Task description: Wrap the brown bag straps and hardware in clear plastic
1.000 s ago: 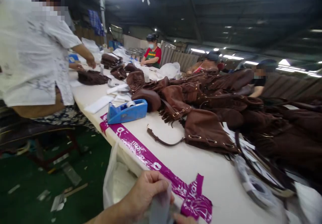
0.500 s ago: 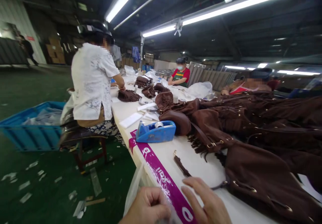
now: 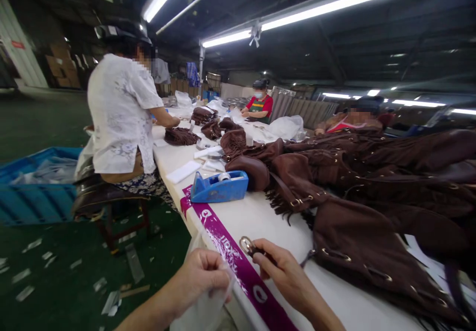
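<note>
My left hand (image 3: 201, 274) pinches the edge of a thin clear plastic bag (image 3: 203, 308), which hangs down over the table's near edge. Between the thumb and fingers of my right hand (image 3: 284, 271) is the end of a dark brown strap (image 3: 259, 252), its gold-coloured metal clasp (image 3: 246, 245) pointing towards the left hand. The rest of the strap is partly hidden behind the right hand. Just beyond lies a brown handbag (image 3: 360, 237) with metal eyelets. A purple printed band (image 3: 215, 234) runs along the table beneath both hands.
A blue tape dispenser (image 3: 221, 192) stands on the white table (image 3: 267, 217). Brown fringed bags (image 3: 297, 172) are heaped along the right. A co-worker in white (image 3: 117, 108) sits at the left beside a blue crate (image 3: 40, 199). Other people sit farther back.
My right hand has closed on the strap that lay on the table and lifted its clasp end. The left hand has shifted left, still with the plastic bag. The whole view has turned slightly right.
</note>
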Action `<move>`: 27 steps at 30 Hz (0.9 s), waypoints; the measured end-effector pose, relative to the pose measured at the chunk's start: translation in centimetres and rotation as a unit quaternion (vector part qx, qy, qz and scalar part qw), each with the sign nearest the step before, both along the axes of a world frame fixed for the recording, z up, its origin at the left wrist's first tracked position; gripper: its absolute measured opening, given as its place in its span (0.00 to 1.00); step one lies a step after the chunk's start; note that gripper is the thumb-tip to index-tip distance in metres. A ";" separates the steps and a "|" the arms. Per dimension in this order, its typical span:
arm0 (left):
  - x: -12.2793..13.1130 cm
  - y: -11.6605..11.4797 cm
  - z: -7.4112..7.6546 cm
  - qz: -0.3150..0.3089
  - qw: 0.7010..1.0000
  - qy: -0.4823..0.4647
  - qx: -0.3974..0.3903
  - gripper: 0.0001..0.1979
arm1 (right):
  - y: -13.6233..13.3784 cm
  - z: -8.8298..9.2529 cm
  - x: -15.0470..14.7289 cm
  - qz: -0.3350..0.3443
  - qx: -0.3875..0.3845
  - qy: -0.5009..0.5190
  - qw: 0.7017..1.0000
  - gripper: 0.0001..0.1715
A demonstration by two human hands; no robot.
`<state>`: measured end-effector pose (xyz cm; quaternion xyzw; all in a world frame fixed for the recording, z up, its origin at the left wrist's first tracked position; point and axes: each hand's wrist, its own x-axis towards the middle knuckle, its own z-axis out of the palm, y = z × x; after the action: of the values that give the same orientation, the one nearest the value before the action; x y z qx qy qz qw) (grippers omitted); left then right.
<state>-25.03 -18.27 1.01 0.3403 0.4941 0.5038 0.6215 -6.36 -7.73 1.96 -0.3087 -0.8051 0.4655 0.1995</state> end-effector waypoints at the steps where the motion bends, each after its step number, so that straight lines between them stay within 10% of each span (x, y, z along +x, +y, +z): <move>1: 0.4 0.1 0.3 -0.012 1.000 -0.004 -0.010 0.07 | -0.5 0.4 1.1 0.005 -0.041 0.015 0.999 0.11; 11: 3.7 2.7 0.1 -0.120 0.991 0.058 -0.006 0.06 | -2.1 1.2 5.4 -0.040 -0.197 0.057 0.978 0.21; 27: 4.3 3.7 -0.4 -0.148 0.987 0.053 -0.033 0.05 | -0.6 1.6 5.4 0.027 -0.135 -0.003 0.991 0.27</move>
<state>-20.74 -14.54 0.65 0.4151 0.4868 0.3709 0.6732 -0.96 -8.35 3.61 -0.3125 -0.7434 0.5741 0.1416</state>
